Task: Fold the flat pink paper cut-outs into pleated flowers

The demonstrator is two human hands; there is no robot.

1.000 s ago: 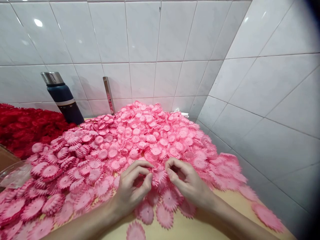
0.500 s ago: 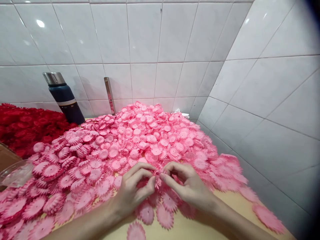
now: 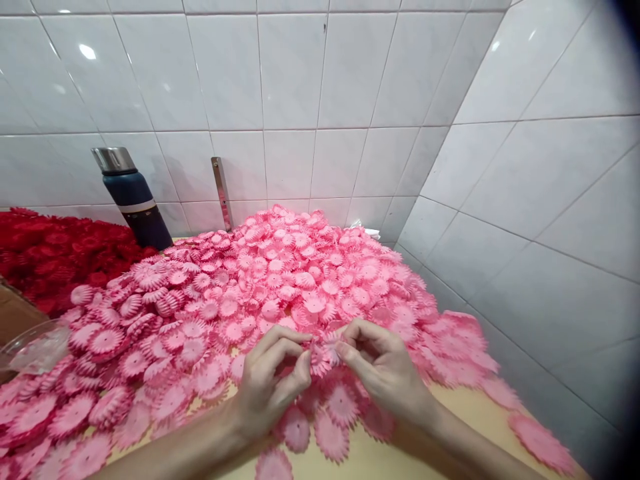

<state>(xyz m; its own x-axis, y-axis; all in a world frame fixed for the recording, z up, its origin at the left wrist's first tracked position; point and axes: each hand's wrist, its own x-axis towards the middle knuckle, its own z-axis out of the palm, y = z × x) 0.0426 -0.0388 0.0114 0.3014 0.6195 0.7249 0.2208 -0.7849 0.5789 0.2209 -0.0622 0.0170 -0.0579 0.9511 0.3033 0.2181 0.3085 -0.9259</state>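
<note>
Between my two hands is a pink fabric flower piece [image 3: 320,359] with a scalloped, toothed edge. My left hand [image 3: 275,377] pinches its left side between thumb and fingers. On its right side, my right hand [image 3: 377,367] has thumb and index finger pressed together at the petals; the exact grip point is small and partly hidden. Below the hands, loose flat pink petal discs [image 3: 332,435] with small centre holes lie on the yellowish tabletop [image 3: 400,457]. Behind the hands rises a large heap of similar pink pieces [image 3: 300,267].
A heap of red petals [image 3: 55,257] lies at the far left beside a dark blue bottle [image 3: 143,213] with a steel cap. A metal strip [image 3: 221,193] leans against the tiled wall [image 3: 290,67]. At the left edge are a clear plastic container [image 3: 37,350] and cardboard [image 3: 17,313].
My right hand has shifted slightly to the right, away from the left hand. More of the pink flower piece now shows between them. The view has moved a little.
</note>
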